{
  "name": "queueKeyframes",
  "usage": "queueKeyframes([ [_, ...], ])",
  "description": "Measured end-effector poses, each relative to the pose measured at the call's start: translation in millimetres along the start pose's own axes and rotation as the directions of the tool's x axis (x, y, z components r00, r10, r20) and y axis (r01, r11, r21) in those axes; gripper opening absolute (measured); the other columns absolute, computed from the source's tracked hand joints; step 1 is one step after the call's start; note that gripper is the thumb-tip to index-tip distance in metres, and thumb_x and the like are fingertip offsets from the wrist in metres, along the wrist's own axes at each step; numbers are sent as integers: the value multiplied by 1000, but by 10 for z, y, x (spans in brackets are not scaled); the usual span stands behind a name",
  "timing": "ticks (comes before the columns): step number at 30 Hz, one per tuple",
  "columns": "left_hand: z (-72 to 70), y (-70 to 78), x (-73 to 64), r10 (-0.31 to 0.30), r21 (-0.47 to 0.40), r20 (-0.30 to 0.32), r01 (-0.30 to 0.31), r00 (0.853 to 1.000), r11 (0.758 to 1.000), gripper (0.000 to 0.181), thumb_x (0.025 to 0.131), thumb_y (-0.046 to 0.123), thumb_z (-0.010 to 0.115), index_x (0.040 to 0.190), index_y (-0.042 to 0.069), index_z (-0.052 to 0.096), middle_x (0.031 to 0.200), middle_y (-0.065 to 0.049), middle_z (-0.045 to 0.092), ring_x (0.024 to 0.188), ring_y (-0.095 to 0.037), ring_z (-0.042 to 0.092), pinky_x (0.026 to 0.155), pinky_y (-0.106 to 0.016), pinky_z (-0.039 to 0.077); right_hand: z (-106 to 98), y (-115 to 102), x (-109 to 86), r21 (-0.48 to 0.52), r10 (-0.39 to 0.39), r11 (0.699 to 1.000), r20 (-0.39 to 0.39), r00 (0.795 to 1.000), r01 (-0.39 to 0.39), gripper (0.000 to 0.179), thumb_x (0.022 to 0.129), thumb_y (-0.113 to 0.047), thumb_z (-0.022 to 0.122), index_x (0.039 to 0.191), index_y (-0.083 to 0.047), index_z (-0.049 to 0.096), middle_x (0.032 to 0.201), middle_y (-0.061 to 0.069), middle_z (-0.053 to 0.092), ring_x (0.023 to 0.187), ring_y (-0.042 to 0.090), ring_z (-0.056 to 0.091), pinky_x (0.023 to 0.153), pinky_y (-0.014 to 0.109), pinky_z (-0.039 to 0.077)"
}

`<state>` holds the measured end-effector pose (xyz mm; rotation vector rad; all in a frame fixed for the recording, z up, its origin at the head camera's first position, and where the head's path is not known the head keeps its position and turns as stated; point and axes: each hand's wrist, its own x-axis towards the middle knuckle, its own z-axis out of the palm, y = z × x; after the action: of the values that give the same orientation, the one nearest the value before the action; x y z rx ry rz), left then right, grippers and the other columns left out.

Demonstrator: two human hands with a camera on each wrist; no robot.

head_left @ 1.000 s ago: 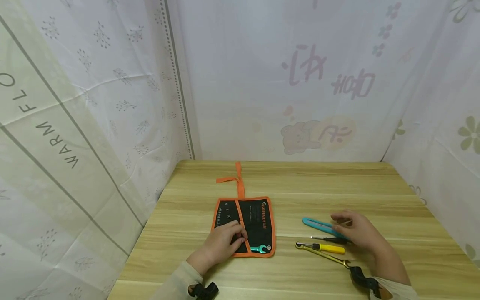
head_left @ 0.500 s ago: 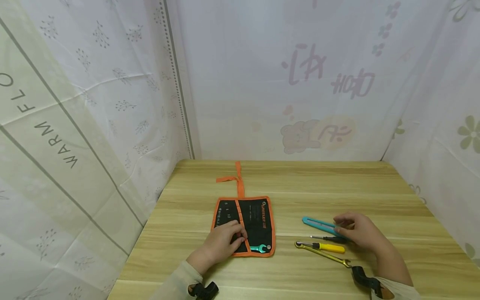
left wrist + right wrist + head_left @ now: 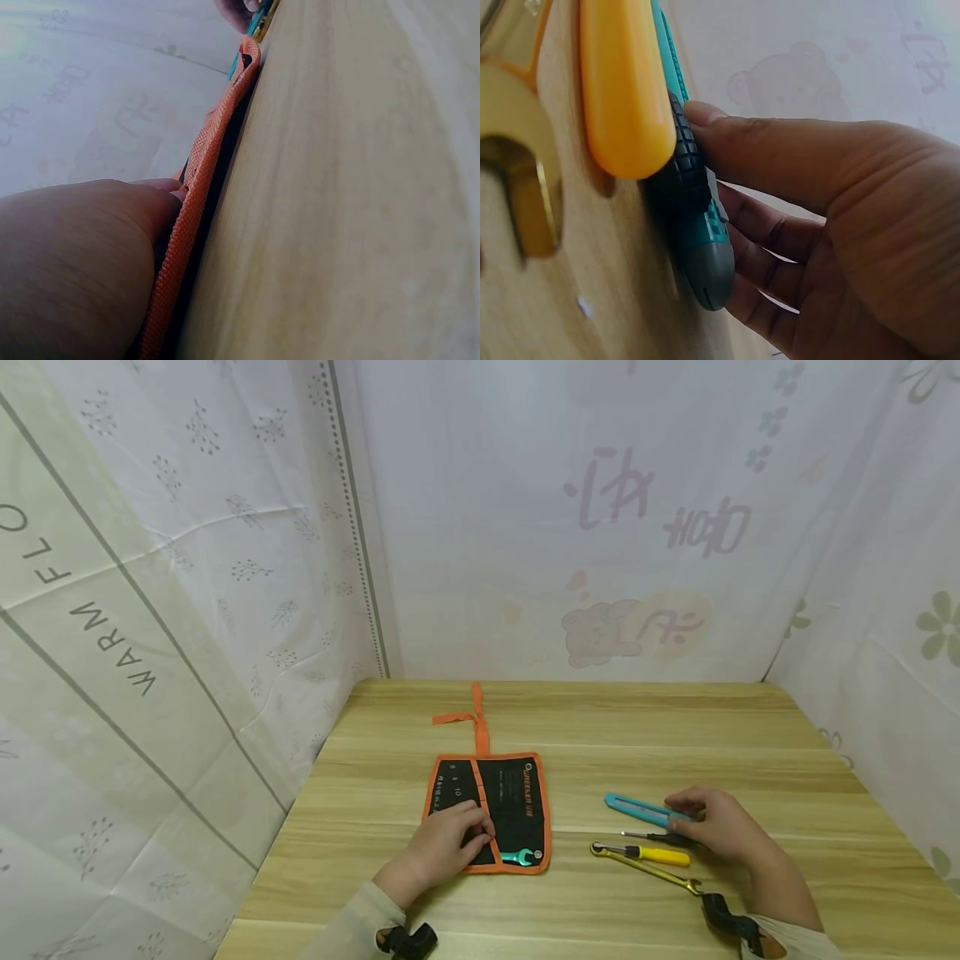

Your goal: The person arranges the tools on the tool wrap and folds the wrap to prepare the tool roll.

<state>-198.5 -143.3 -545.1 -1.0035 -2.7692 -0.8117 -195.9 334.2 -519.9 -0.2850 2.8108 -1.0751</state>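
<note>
A black tool pouch with orange edging lies flat on the table. My left hand rests on its lower left part, thumb and fingertips pinching at the orange pocket edge. A green open-end wrench pokes out of a pocket beside that hand. My right hand holds the rear end of a blue utility knife, thumb on one side, fingers on the other. Against the knife lies a black-handled screwdriver, close to my thumb. A yellow-handled screwdriver and a gold combination wrench lie nearer me.
The pouch's orange tie straps stretch toward the back of the wooden table. Printed cloth curtains hang behind the table and along both sides. Black wrist mounts sit at both cuffs.
My right hand has shifted slightly at the knife's rear end, its thumb and fingers now closer about it. The left hand, pouch and tools look unmoved.
</note>
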Motion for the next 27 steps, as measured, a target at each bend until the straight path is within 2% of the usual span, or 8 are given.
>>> queueKeyframes([
  [6, 3, 0, -2, -8, 0, -5, 8, 1000, 1000, 9, 101, 26, 74, 101, 33, 69, 90, 21, 53, 74, 3, 51, 65, -21, 47, -5, -14, -6, -17, 9, 1000, -2, 1000, -9, 39, 92, -23, 84, 123, -2, 74, 109, 3, 70, 95, 19, 63, 75, 32, 53],
  [12, 10, -2, -6, -16, 3, 2, 16, 1000, 1000, 9, 101, 26, 74, 101, 33, 68, 90, 20, 53, 73, 3, 51, 65, -22, 47, -7, 18, 3, -31, 18, 999, -13, 1000, -19, 33, 94, -23, 81, 121, -4, 75, 107, 3, 68, 92, 19, 62, 73, 32, 53],
  [27, -18, 35, -3, -35, -10, 20, 35, 999, 999, 10, 101, 26, 74, 100, 34, 68, 89, 21, 52, 73, 2, 51, 65, -22, 46, 40, 33, 24, -101, 14, 995, -54, 998, -20, 34, 88, -26, 88, 115, -6, 78, 103, 2, 65, 94, 21, 63, 81, 43, 53],
])
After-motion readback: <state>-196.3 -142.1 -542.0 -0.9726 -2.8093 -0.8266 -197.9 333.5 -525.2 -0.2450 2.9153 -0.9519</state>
